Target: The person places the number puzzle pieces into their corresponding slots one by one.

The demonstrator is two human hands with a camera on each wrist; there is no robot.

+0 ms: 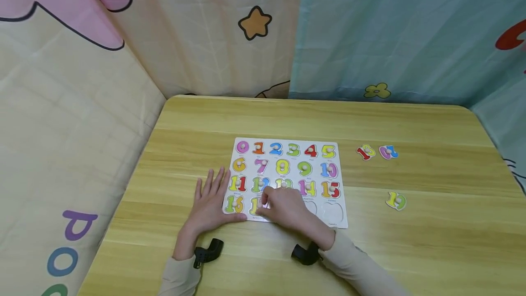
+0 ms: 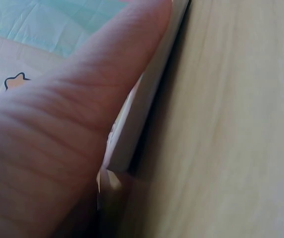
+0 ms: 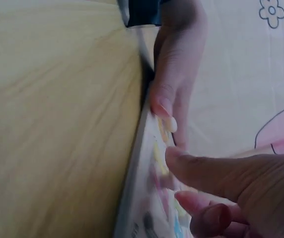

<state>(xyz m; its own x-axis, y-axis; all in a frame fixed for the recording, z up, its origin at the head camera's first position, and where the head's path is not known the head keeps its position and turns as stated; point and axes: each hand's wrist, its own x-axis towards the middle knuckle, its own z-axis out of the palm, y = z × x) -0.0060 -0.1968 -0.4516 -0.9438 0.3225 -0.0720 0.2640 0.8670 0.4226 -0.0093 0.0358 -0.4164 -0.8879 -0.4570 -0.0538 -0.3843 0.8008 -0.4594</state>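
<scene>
A white number puzzle board (image 1: pixel 271 154) lies on the table with knobbed number pieces in rows. My left hand (image 1: pixel 211 202) spreads its straight fingers beside the board's left edge, thumb along the front left corner. In the left wrist view, that thumb lies against the board's side (image 2: pixel 134 126). Over the front row, my right hand (image 1: pixel 287 207) pinches the number 17 piece (image 1: pixel 254 206) with thumb and curled fingers, at its place between the 16 piece (image 1: pixel 234 204) and a spot hidden by the hand. Two bare recesses (image 1: pixel 333 212) show at the front right.
Three loose number pieces lie right of the board: a red-and-yellow one (image 1: pixel 366 152), a purple-and-blue one (image 1: pixel 388 152) and a yellow-and-green one (image 1: pixel 396 200). Black wrist devices (image 1: pixel 208 252) sit at both wrists. Patterned curtains (image 1: pixel 349 35) hang behind the wooden table (image 1: pixel 431 241).
</scene>
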